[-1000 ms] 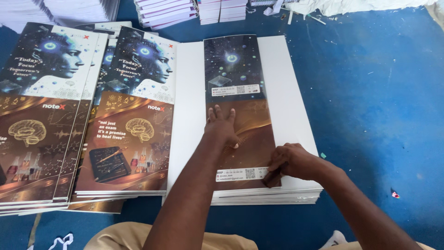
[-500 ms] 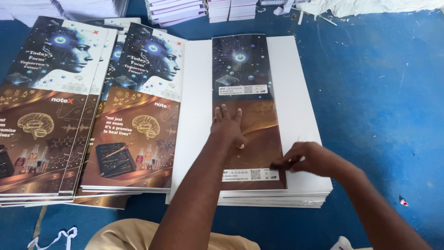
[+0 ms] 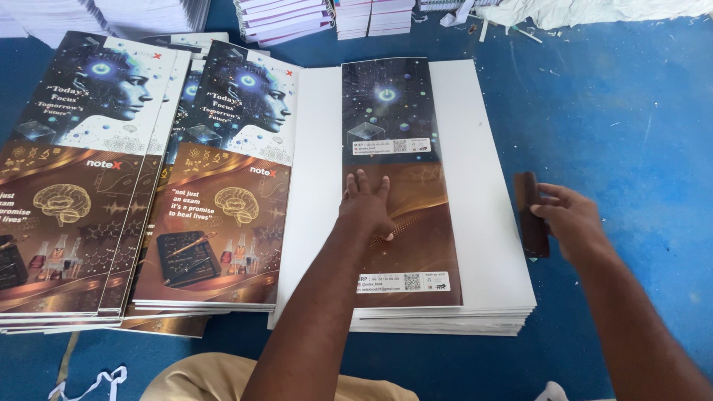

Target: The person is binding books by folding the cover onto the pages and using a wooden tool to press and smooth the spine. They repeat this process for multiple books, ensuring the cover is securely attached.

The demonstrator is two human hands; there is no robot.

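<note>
A blue floor (image 3: 631, 134) carries everything. On it lies a stack of white sheets (image 3: 490, 245), with stacks of printed covers (image 3: 215, 200) touching its left edge. A dark printed strip (image 3: 401, 186) runs down the middle of the top sheet. The left hand (image 3: 365, 208) presses flat and open-fingered on the strip. The right hand (image 3: 568, 219), off the stack's right edge, grips a small dark brown block (image 3: 531, 215) upright.

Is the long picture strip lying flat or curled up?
Flat: the strip lies spread on the white stack, pressed by the left hand.
</note>
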